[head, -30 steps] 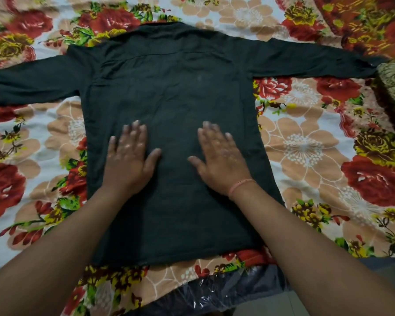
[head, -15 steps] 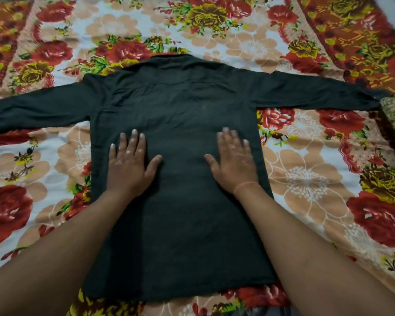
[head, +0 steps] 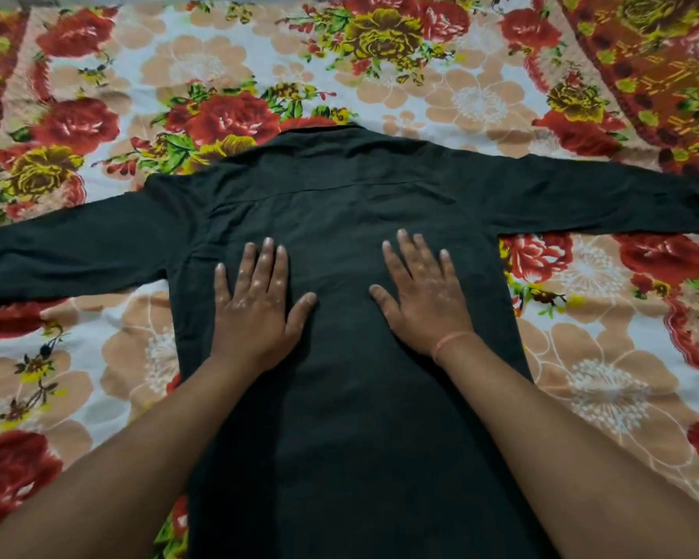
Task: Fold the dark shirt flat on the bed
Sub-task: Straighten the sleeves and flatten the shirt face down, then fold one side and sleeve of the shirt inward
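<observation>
from the head camera, the dark shirt (head: pixel 340 203) lies back up, spread across the floral bed (head: pixel 481 94), with its collar (head: pixel 319 135) at the far end. its body runs back toward the person and both sleeves (head: pixel 69 256) stretch straight out to the sides. the left hand (head: pixel 255 312) and the right hand (head: pixel 424 300) lie flat on the middle of its back, palms down, fingers straight and slightly spread, holding nothing. a thin pink band (head: pixel 452 342) sits on the right wrist. no fold is made yet, i'd judge. the risk from here is that pressing palms drag the cloth over the soft bed and bunch it. a sleeve lifted unevenly could also pull the body askew and leave a crooked fold.
</observation>
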